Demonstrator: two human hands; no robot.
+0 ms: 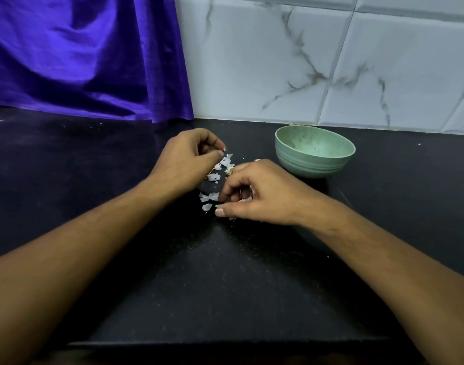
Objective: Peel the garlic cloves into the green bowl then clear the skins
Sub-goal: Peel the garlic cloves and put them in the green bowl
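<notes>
Several pale garlic skins (209,197) lie scattered on the black counter between my hands. My left hand (188,160) hovers at the far edge of the pile, its fingers curled and thumb and fingertips pinched together at a skin (226,159). My right hand (260,192) sits on the near right part of the pile, fingers curled over pale skin pieces (245,198) that show under its palm. The green bowl (314,164) stands upright just beyond and to the right of my right hand. Its bottom is hidden from view, and no peeled clove is visible.
A black counter (225,280) runs to a front edge near the bottom of the view. Purple cloth (88,59) hangs at the back left. White marbled wall tiles (331,61) stand right behind the bowl.
</notes>
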